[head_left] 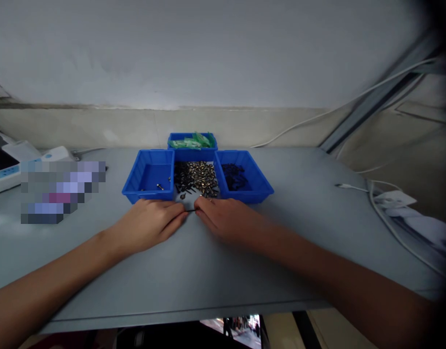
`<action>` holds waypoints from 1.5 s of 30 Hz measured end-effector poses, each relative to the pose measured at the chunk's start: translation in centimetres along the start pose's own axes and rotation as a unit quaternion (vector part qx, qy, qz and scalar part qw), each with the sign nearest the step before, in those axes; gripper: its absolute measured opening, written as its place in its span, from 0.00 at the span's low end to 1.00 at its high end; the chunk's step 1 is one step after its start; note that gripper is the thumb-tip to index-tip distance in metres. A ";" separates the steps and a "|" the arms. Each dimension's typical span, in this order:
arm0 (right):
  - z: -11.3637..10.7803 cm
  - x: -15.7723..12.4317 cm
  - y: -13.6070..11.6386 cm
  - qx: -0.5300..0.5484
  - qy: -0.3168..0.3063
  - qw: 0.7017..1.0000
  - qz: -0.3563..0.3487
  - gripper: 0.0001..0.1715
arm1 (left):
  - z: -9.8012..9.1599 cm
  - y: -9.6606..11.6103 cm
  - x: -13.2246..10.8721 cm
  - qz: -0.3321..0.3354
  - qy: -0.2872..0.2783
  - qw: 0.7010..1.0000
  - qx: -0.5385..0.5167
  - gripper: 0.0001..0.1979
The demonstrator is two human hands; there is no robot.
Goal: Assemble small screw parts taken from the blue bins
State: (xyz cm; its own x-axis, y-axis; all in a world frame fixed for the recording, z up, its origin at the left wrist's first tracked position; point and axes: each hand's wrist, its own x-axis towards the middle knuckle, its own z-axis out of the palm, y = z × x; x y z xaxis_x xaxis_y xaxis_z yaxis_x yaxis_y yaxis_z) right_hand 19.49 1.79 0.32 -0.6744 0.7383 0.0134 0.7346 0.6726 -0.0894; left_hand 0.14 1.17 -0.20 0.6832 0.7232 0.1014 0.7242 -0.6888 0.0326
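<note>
Between my two hands runs a thin dark rod-like piece point(190, 210), perhaps a screw; its ends are hidden in my fingers. My left hand point(155, 220) pinches its left end, and my right hand point(226, 218) pinches the right end. Just beyond lies a loose pile of brass-coloured and black screws point(199, 177) on the table. The left blue bin point(148, 194) has a few brass-coloured pieces in it. Dark small parts point(234, 177) lie inside the right blue bin point(257, 194).
Behind the pile stands a third blue bin point(194, 154) with green plastic bags point(194, 140). A white power strip point(55, 155) and a pixelated object point(63, 194) are at the left. White cables point(379, 203) lie at the right. A lit screen point(241, 329) shows below the table's front edge.
</note>
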 end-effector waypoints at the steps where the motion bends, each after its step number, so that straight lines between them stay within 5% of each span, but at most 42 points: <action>1: 0.0 0.0 0.0 -0.003 0.003 1.000 0.001 0.11 | 0.0 0.0 0.0 0.001 0.001 1.000 0.000 0.15; 45: 0.0 0.0 -0.2 -0.042 0.030 0.999 -0.011 0.14 | 0.0 0.0 0.0 0.027 0.019 0.999 -0.004 0.14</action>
State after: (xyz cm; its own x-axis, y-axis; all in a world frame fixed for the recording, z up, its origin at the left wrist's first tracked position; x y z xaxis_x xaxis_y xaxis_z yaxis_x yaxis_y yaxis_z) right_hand 19.39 1.66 0.32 -0.6863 0.7235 0.0749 0.7253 0.6884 -0.0037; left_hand 0.18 1.15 -0.23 0.7174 0.6824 0.1400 0.6853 -0.7275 0.0338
